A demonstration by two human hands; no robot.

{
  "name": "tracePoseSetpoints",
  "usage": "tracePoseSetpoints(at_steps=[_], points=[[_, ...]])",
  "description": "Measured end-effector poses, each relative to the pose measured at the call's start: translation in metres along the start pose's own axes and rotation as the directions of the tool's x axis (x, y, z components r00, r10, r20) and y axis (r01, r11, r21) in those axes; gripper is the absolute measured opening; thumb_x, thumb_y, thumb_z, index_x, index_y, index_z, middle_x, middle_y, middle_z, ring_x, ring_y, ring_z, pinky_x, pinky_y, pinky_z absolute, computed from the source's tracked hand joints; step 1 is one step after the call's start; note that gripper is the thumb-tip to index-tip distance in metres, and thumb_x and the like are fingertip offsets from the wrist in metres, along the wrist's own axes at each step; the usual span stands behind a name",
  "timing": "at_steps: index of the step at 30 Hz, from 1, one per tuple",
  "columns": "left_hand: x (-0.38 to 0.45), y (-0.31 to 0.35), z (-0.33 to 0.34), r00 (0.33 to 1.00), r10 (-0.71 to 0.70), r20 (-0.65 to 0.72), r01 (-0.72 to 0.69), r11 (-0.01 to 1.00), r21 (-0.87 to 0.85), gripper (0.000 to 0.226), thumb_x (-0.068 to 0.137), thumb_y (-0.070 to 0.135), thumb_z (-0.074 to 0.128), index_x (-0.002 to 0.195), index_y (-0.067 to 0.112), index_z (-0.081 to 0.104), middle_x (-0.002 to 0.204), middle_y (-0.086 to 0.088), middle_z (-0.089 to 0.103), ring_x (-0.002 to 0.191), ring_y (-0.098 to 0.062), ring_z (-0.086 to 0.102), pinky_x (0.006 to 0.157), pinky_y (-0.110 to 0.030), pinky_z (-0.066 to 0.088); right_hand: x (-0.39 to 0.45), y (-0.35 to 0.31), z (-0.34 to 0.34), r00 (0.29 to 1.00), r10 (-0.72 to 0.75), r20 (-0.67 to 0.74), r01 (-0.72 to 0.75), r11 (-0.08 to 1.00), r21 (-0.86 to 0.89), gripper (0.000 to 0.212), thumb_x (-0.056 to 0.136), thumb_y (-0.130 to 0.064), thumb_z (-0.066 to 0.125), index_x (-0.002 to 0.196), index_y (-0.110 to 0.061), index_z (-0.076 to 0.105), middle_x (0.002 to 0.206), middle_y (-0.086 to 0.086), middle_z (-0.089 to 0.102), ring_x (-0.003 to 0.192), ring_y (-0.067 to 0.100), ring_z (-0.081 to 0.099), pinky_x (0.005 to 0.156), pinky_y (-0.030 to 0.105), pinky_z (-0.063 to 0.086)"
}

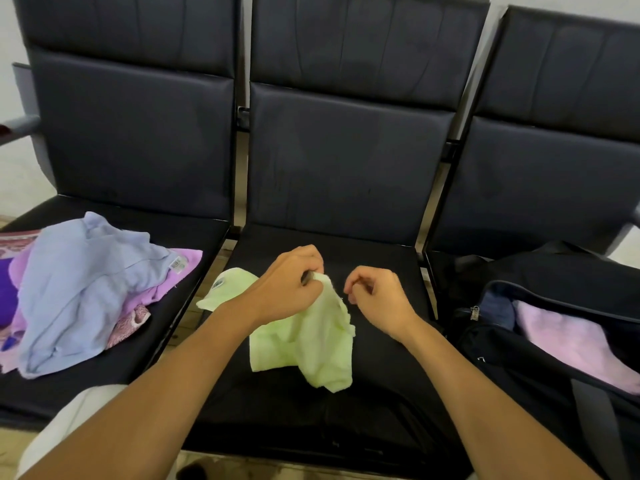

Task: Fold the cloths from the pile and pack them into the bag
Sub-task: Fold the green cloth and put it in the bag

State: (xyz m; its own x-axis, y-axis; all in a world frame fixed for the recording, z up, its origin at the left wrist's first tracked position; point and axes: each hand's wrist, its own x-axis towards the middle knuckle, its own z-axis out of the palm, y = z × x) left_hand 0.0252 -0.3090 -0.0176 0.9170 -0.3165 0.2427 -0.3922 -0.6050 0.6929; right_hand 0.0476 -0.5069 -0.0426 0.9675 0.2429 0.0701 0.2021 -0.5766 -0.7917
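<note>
Left hand (291, 282) pinching green cloth (311, 341), right hand (377, 296) curled beside it

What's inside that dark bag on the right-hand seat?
The open dark fabric bag holds a pale pink cloth, with a dark blue fabric item beside it. Whatever lies beneath them is hidden by the cloth and the bag's walls.

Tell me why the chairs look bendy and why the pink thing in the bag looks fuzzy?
In the head view, the wide-angle lens bows the chair backs outward toward the edges; the pink cloth in the bag near the right edge looks smeared and soft, while the green cloth pinched by the left hand in the middle stays fairly sharp; lighting is soft, with no harsh glare.
</note>
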Motion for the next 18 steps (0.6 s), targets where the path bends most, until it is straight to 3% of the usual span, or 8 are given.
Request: tracePoseSetpoints(at_steps=[2, 4, 7, 10, 13, 15, 18], points=[[0.001, 0.003, 0.002, 1.0, -0.016, -0.015, 0.015, 0.997, -0.078, 0.015, 0.079, 0.0, 0.057, 0.068, 0.011, 0.058, 0.089, 0.005, 0.057, 0.072, -0.009, 0.052, 0.062, -0.015, 0.037, -0.004, -0.002, 0.008, 0.97, -0.001, 0.243, -0.022, 0.995, 0.095, 0.019, 0.083, -0.011, 0.062, 0.095, -0.024, 0.069, 0.092, 0.0, 0.071, 0.087, 0.02, 0.068, 0.075, 0.036, 0.059], [0.002, 0.004, 0.001, 0.997, -0.069, -0.02, 0.065, 0.988, -0.14, 0.015, 0.077, -0.001, 0.055, 0.068, 0.01, 0.06, 0.081, 0.003, 0.061, 0.063, -0.006, 0.05, 0.057, -0.018, 0.038, -0.009, -0.004, 0.018, 0.912, 0.03, 0.408, -0.092, 0.987, 0.133, 0.021, 0.081, -0.023, 0.068, 0.102, -0.024, 0.068, 0.099, -0.003, 0.072, 0.092, 0.013, 0.07, 0.079, 0.033, 0.059], [0.002, 0.006, -0.002, 0.99, -0.143, -0.007, 0.14, 0.973, -0.184, 0.018, 0.077, -0.003, 0.052, 0.067, 0.013, 0.052, 0.058, 0.009, 0.049, 0.05, -0.005, 0.039, 0.049, -0.024, 0.033, -0.01, -0.007, 0.024, 0.928, 0.021, 0.372, -0.062, 0.993, 0.099, 0.004, 0.087, -0.028, 0.07, 0.088, -0.031, 0.067, 0.084, -0.013, 0.071, 0.077, 0.007, 0.069, 0.067, 0.028, 0.055], [0.003, 0.004, -0.008, 0.985, -0.172, 0.001, 0.168, 0.961, -0.219, 0.023, 0.081, -0.002, 0.047, 0.069, 0.017, 0.047, 0.062, 0.006, 0.046, 0.052, -0.006, 0.038, 0.048, -0.024, 0.032, -0.006, -0.002, 0.016, 0.949, 0.035, 0.315, -0.032, 0.999, -0.013, 0.022, 0.09, -0.02, 0.063, 0.072, -0.029, 0.057, 0.059, -0.021, 0.056, 0.055, -0.001, 0.053, 0.055, 0.022, 0.041], [0.003, -0.005, -0.016, 0.984, -0.175, -0.013, 0.168, 0.958, -0.233, 0.024, 0.082, -0.003, 0.043, 0.071, 0.018, 0.048, 0.063, 0.004, 0.045, 0.052, -0.007, 0.038, 0.049, -0.026, 0.032, -0.004, 0.004, 0.007, 0.937, 0.114, 0.331, -0.082, 0.991, -0.11, 0.023, 0.086, -0.017, 0.06, 0.064, -0.022, 0.055, 0.061, -0.013, 0.056, 0.054, 0.001, 0.051, 0.054, 0.027, 0.042], [0.005, -0.009, -0.023, 0.967, -0.201, -0.156, 0.164, 0.961, -0.224, 0.028, 0.08, -0.006, 0.044, 0.069, 0.019, 0.049, 0.059, 0.005, 0.045, 0.049, -0.005, 0.037, 0.047, -0.025, 0.032, -0.004, 0.009, 0.002, 0.911, 0.176, 0.374, -0.085, 0.965, -0.247, 0.013, 0.086, -0.02, 0.06, 0.073, -0.02, 0.063, 0.076, -0.004, 0.065, 0.07, 0.008, 0.064, 0.061, 0.031, 0.053], [0.007, -0.019, -0.041, 0.843, -0.242, -0.48, 0.168, 0.967, -0.192, 0.021, 0.077, -0.009, 0.042, 0.072, 0.009, 0.052, 0.058, -0.001, 0.046, 0.046, -0.007, 0.037, 0.042, -0.018, 0.029, -0.002, 0.016, -0.002, 0.922, 0.241, 0.304, -0.081, 0.885, -0.458, 0.018, 0.089, -0.025, 0.056, 0.073, -0.016, 0.06, 0.084, 0.004, 0.062, 0.08, 0.023, 0.063, 0.066, 0.039, 0.053]])
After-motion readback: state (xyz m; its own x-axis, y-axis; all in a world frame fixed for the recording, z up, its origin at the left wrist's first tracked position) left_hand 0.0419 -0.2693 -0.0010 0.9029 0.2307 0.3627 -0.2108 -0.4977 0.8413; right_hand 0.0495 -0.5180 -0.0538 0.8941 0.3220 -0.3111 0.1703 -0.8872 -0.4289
